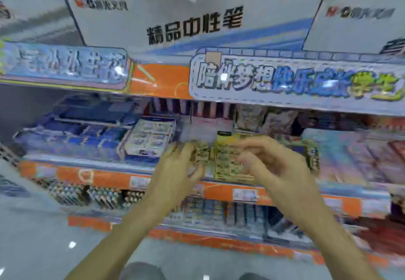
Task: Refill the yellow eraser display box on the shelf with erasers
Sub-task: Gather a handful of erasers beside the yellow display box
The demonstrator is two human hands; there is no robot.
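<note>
1. The left hand was curled around a small clump of erasers.
2. The right hand hovered half-open; whether it held anything was unclear.
3. The yellow eraser display box sat between both hands; its fill level was too blurred to judge, so refilling seemed unfinished.

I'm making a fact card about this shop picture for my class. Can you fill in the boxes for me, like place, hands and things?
place: shop shelf with orange edge strips
left hand: holding a small bunch of erasers
right hand: fingers curled, in front of the yellow display box
beside the box: blue and white boxes
picture: blurry, details unclear
</note>
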